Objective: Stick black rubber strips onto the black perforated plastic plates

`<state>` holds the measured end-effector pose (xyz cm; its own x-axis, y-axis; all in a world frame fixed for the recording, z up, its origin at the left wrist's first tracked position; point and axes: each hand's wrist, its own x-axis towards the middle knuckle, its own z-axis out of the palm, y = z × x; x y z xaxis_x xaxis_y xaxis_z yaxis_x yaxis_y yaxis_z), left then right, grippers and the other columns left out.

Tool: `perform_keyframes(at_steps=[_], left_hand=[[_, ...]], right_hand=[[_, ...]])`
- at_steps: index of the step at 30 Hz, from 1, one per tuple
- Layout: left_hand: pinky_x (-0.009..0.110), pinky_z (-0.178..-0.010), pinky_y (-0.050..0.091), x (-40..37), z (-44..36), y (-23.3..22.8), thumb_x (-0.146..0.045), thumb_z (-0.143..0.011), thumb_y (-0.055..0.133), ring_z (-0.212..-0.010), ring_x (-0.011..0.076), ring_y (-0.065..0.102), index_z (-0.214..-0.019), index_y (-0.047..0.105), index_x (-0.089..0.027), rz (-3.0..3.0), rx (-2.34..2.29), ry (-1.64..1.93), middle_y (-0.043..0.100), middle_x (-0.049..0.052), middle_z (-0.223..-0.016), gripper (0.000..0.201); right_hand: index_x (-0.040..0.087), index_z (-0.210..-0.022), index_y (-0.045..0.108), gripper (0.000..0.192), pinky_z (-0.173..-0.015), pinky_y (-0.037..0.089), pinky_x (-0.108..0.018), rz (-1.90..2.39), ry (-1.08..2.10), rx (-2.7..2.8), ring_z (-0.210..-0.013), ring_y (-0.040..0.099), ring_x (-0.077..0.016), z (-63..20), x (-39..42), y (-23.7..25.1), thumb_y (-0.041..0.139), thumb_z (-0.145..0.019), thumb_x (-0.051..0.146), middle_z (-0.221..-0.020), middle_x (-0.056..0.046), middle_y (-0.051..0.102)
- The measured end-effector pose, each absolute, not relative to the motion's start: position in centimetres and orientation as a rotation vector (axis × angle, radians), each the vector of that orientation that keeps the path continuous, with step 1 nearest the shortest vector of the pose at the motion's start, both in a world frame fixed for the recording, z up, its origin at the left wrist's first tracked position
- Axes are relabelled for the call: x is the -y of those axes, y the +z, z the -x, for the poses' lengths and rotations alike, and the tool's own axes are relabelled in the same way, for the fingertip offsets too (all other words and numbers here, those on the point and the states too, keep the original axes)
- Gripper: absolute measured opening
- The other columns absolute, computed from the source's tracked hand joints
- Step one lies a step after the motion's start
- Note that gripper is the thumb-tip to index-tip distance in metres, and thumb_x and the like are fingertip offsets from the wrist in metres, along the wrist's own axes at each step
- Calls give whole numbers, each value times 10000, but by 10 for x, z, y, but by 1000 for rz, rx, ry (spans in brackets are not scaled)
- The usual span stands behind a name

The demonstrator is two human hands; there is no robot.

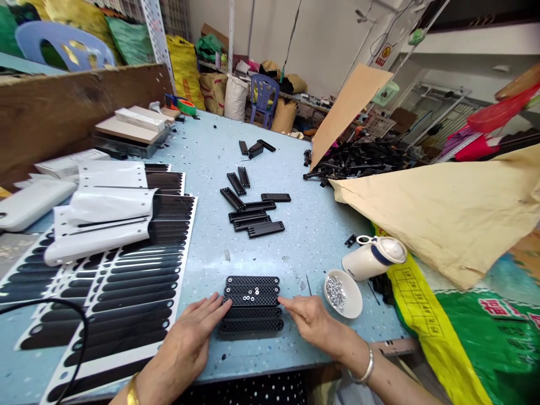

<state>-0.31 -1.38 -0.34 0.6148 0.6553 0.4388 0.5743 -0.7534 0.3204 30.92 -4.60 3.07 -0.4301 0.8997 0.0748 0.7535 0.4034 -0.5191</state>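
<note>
Both my hands bracket a row of black perforated plastic plates on the table.

My left hand (pixel 192 332) and right hand (pixel 312 320) lie flat, fingers loose, touching the plates' (pixel 252 304) ends — gripping nothing. Tiny silver screws sit on the plates; just right, a white bowl (pixel 352 306) holds more screws (pixel 336 292) — shiny, heaped. A white jug (pixel 371 257) lies tipped beside it.

Pale blue table (pixel 202 152): black strips (pixel 253 214), grid plates (pixel 252 304), sticker sheets (pixel 126 292), white bowl (pixel 352 301), jug (pixel 373 257).
</note>
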Motion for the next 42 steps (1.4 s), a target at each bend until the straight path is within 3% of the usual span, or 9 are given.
perform_keyframes(at_steps=[7,13,24,34,42], left_hand=[[380,-895,564,14,3,-4,-8,-726,392,-1160,241,623,-1362,504,-224,-2660,-1027,806,672,80,-1244,681],[373,-899,552,15,3,-7,-9,-730,395,-1171,241,616,-1389,478,-232,-2634,-1027,820,665,82,-1255,701],[376,-882,559,14,4,-3,-16,-745,396,-1155,251,626,-1378,490,-220,-2658,-1017,805,671,87,-1244,671],[387,-920,540,14,7,-8,-1,-748,417,-1208,244,586,-1414,435,-230,-2655,-1005,733,636,82,-1298,705],[400,-880,553,16,3,-5,7,-743,378,-1185,258,604,-1353,493,-188,-2689,-1018,763,657,115,-1262,651]], right_hand=[[143,-1240,625,394,-537,476,-265,1330,364,2379,-551,593,-159,-309,52,13,337,-972,125,-628,-43,646],[155,-1137,675,318,-633,532,-284,1388,520,2195,-695,679,-175,-300,47,16,422,-944,142,-814,-84,734],[127,-1041,716,316,-550,495,-278,1362,395,2187,-587,619,-170,-294,49,18,415,-947,150,-656,-74,678],[145,-1022,708,273,-564,510,-278,1364,427,2003,-611,642,-167,-293,48,18,453,-925,145,-719,-74,701],[55,-1079,685,379,-499,443,-331,1387,203,2351,-550,569,-207,-289,51,20,337,-936,95,-622,-88,628]])
